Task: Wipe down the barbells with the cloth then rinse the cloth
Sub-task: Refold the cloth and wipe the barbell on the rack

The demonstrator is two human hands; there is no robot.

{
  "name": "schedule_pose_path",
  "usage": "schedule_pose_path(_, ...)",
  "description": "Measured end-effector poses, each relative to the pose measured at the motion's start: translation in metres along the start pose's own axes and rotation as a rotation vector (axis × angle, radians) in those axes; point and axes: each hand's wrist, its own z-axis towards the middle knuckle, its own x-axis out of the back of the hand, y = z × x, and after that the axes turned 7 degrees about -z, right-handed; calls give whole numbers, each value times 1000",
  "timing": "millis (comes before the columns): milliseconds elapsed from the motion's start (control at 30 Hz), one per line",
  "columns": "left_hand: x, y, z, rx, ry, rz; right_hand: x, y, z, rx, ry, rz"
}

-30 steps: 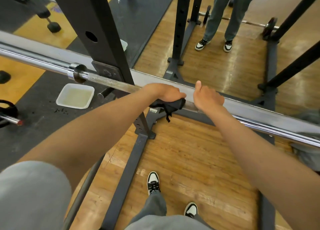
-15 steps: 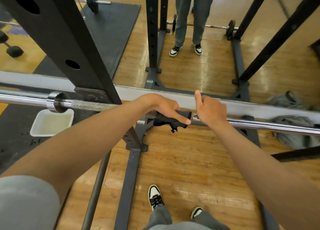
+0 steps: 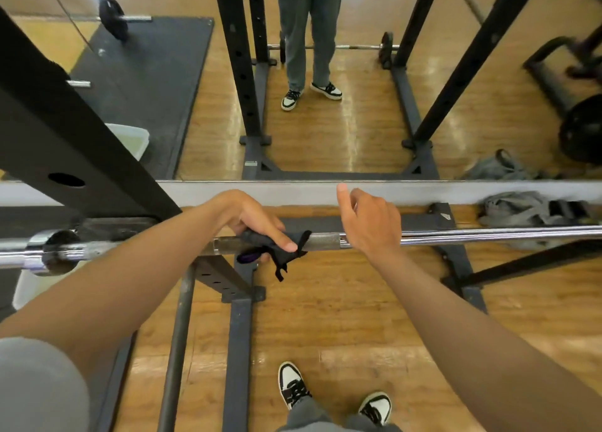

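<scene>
A long chrome steel barbell (image 3: 488,233) is crossing mid-frame, edge to edge. The left hand (image 3: 252,221) is gripping a dark black cloth (image 3: 277,244) around it at centre. The right hand (image 3: 369,220) is curling over the bar just beside, thumb raised. Open wooden floor (image 3: 342,308) is lying below. Since 1 second ago, the view is showing more bar rightward.

Barbell (image 3: 488,233) and cloth (image 3: 277,244), mid-frame, in use.

Barbell: chrome steel bar, horizontal across the middle of the frame from left edge to right edge; collar and sleeve at left centre, dull knurled section at centre, polished shaft to the right. Cloth: small, black, with a purple patch on its underside; wrapped over the knurled section at centre frame, a frayed tail hanging below the bar.
</scene>
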Motion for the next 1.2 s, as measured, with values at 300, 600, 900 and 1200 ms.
schedule_pose_path(300, -13, 28, 18, 25, 48, 109, 0, -2, -4, -29, 120, 54)
schedule_pose_path(600, -35, 76, 35, -83, 170, 18, 2, 1, -7, -17, 137, 76)
schedule_pose_path(900, -6, -9, -19, 139, -39, 78, -1, -3, -8, -25, 135, 64)
schedule_pose_path(1200, -46, 87, 28, -83, 240, 164, 3, 1, -10, -21, 177, 122)
